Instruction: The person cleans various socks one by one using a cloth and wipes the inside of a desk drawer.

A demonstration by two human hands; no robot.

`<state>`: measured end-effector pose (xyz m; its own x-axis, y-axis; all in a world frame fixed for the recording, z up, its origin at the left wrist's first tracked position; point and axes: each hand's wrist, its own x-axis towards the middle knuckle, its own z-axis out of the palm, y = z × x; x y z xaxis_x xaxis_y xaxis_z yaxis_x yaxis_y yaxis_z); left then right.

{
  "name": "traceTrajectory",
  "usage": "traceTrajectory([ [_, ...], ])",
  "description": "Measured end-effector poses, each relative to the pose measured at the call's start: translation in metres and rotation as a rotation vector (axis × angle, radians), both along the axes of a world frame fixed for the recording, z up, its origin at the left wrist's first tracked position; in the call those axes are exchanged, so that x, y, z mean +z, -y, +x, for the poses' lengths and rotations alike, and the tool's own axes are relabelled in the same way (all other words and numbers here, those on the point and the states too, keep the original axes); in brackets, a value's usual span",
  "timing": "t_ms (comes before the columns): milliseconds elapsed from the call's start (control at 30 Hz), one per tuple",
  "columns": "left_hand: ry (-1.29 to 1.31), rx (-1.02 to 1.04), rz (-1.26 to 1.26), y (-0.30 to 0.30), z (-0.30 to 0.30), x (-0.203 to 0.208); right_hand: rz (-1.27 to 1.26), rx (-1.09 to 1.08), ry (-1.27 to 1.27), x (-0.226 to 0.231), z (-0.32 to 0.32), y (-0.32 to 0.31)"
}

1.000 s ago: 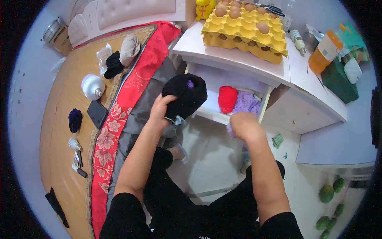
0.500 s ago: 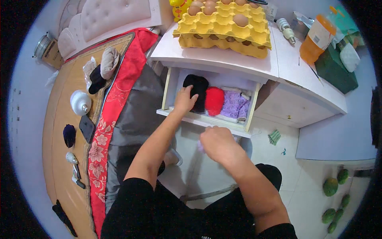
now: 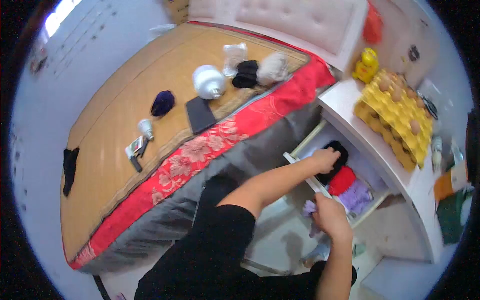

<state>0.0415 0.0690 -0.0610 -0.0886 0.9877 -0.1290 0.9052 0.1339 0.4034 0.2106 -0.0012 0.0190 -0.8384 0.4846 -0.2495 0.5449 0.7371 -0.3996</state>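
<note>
In the drawer [image 3: 316,186], pulled out below the white cabinet top, lie a black folded cloth [image 3: 339,148], a fuzzy red cloth [image 3: 342,181] and a folded lilac patterned cloth [image 3: 357,196]. My left hand [image 3: 326,161] rests on the black cloth, its fingers bent over it and somewhat blurred. At the drawer's front edge, my right hand [image 3: 330,212] is closed on a small lilac cloth [image 3: 309,208], which pokes out to the left of the fingers. The rest of that cloth is hidden in the hand.
Yellow egg trays [image 3: 395,112] with eggs and a yellow figurine [image 3: 367,65] stand on the cabinet. On the bed mat [image 3: 110,135] lie a large white bulb [image 3: 208,82], a dark phone-like slab [image 3: 200,116], a smaller bulb [image 3: 145,128] and several dark cloth bundles [image 3: 163,103].
The view has swung left toward the bed, so the drawer and cabinet now sit at the right. My left hand stays at the black cloth; my right still holds the lilac cloth.
</note>
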Motion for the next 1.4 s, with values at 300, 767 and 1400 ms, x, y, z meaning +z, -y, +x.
traceTrajectory([
  [300, 0.163, 0.479, 0.956, 0.218, -0.174, 0.195, -0.08, 0.09, 0.012, -0.004, -0.012, 0.008],
  [767, -0.102, 1.022, 1.032, 0.343, -0.358, 0.162, -0.116, -0.017, -0.264, -0.013, -0.008, 0.003],
  [1400, 1.821, 0.106, 0.875, 0.261, -0.177, 0.185, -1.539, -0.559, -1.147, -0.017, -0.016, -0.009],
])
